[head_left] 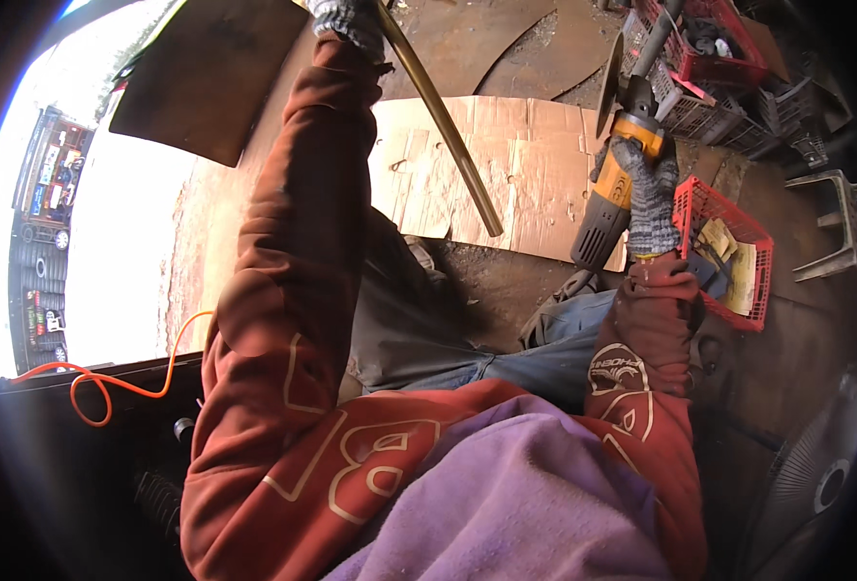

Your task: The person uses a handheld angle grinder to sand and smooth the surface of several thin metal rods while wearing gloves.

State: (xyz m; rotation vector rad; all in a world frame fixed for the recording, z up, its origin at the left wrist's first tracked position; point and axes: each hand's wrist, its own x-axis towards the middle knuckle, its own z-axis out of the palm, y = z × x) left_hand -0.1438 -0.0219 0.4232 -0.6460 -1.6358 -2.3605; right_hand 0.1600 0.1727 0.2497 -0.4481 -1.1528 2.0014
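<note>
My right hand [649,194], in a grey knit glove, is closed around the yellow and black body of an angle grinder [610,198]. The grinder's disc [609,85] points away from me and stands edge-on. At the top edge of the picture is my left hand [349,21], also gloved, with its fingers cut off by the frame. Right beside that glove runs a brass-coloured metal tube [443,126], slanting down to the right over a flattened cardboard sheet [535,145]. Whether my left hand grips the tube is not visible.
A red plastic basket [762,271] with yellowish pieces stands right of the grinder. Several crates [714,48] are stacked at the far right. A dark sheet [206,77] is at the upper left, an orange hose [162,387] at the left, a fan [820,474] at the lower right.
</note>
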